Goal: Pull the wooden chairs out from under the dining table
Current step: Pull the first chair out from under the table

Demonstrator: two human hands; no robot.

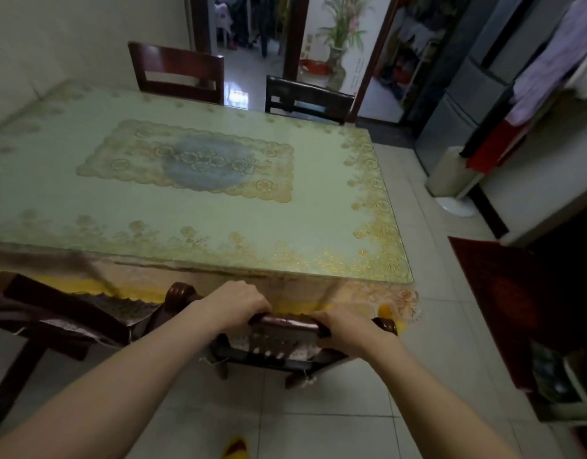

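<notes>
A dark wooden chair [287,326] stands at the near edge of the dining table [199,207], its seat mostly under the hanging gold-patterned tablecloth. My left hand [239,301] and my right hand [343,329] are both closed over the chair's top rail, one at each end. A second wooden chair [67,313] sits to the left at the same edge, angled and partly out from the table. On the far side stand a reddish chair [179,72] and a darker chair [307,99], backs showing above the tabletop.
A white floor fan base [451,180] and a grey refrigerator [457,104] stand at the right. A dark red mat [494,293] lies on the pale tiled floor to the right. Open doorways lie beyond the table. A yellow slipper [236,448] shows at the bottom.
</notes>
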